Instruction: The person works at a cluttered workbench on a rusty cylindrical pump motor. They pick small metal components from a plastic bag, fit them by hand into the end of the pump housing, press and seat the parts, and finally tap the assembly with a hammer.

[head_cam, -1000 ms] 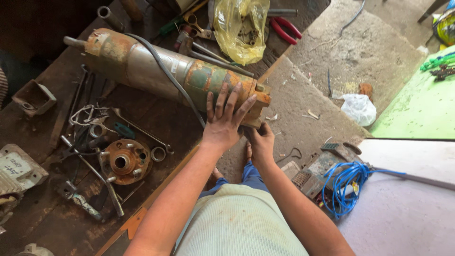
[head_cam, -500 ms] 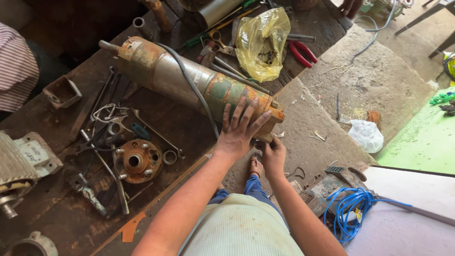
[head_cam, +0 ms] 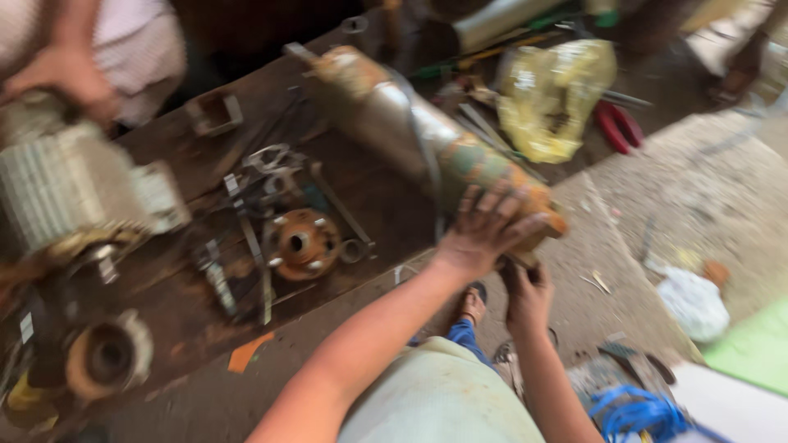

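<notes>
A long rusty metal cylinder [head_cam: 394, 115] with a dark cable along it lies slanted across the dark wooden workbench [head_cam: 189, 312]. My left hand [head_cam: 484, 230] lies on top of its near end, fingers spread, pressing on it. My right hand [head_cam: 527, 297] is just below that end, at the bench's edge, and touches the underside. Blur hides whether it grips anything. My foot in a sandal [head_cam: 472, 305] shows below on the concrete floor.
A rusty flange disc [head_cam: 300, 242] and several wrenches [head_cam: 254, 172] lie left of the cylinder. Another person's hand [head_cam: 70, 74] rests on a finned grey motor housing [head_cam: 74, 189]. A yellow plastic bag [head_cam: 558, 98], red pliers [head_cam: 620, 123] and a blue cable coil [head_cam: 632, 410] are at the right.
The view has swung left and blurred, bringing the motor housing and the other person further in. Both my hands stay at the cylinder's near end.
</notes>
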Demonstrator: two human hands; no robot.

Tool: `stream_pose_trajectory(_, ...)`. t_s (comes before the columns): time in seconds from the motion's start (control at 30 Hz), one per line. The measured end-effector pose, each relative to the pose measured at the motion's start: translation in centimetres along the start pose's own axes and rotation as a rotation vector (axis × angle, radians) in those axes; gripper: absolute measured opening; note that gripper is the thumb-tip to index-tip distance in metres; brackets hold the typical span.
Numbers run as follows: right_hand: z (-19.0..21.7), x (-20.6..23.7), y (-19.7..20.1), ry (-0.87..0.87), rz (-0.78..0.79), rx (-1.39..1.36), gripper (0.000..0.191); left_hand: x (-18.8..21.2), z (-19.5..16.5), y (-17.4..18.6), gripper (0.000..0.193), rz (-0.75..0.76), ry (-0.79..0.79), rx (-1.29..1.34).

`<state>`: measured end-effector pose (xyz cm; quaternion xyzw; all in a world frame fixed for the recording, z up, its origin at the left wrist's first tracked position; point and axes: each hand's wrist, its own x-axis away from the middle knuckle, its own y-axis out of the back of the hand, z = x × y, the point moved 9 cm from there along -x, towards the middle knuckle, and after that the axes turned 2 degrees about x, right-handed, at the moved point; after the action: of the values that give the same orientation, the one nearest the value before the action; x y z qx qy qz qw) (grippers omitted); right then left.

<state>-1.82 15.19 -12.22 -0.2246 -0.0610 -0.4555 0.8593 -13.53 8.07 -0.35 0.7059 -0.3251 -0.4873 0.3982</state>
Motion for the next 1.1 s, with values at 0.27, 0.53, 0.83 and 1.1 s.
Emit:
stream_pose_trajectory(0.27, 0.0, -0.1, 0.3, 0.121, 0.056, 0.138, 0.029, 0.8, 0.1, -1.0, 0.077, -0.023, 0.048, -0.182)
stream_pose_trajectory(0.53, -0.1, -0.6, 0.4, 0.116, 0.028, 0.386, 0.016, 1.2, 0.1, -3.0, 0.078, 0.088, 0.082, -0.099)
stream_pose_trajectory(0.83, -0.1, -0.5, -0.6, 0.149, 0.046, 0.158, 0.01, 1.3, 0.1, -3.2, 0.081, 0.046, 0.085, -0.077)
stream_pose_trajectory(1.1, 2.1, 1.1, -1.9, 0.236, 0.087, 0.292, 0.024, 1.4, 0.1, -3.3, 0.084, 0.01, 0.075, -0.077)
